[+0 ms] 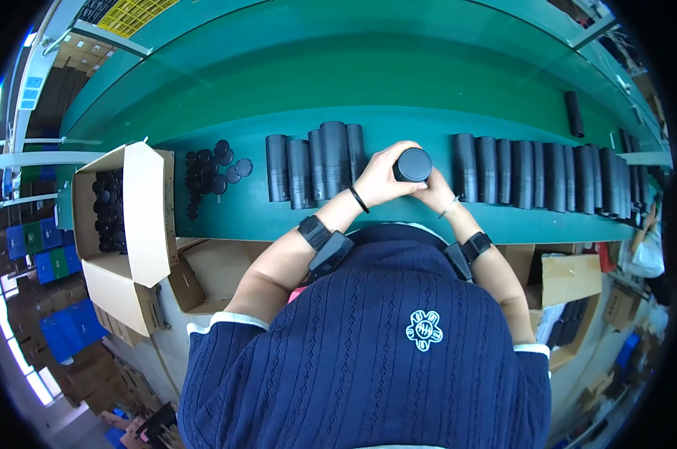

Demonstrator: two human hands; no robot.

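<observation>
A black cylinder (413,165) is held end-on between my two hands, its round capped end facing up. My left hand (378,178) wraps it from the left, with the thumb at its near side. From the right, my right hand (435,193) closes on its near right side; some of those fingers are hidden. Left of my hands, several black textured cylinders (333,161) lie side by side. Farther left is a loose cluster of black round caps (207,170).
A long row of black cylinders (518,173) lies to the right on the green table (293,222). One more cylinder (574,114) lies apart behind it. An open cardboard box (150,217) of black caps stands at the left. Other cartons (570,278) sit below the table's front edge.
</observation>
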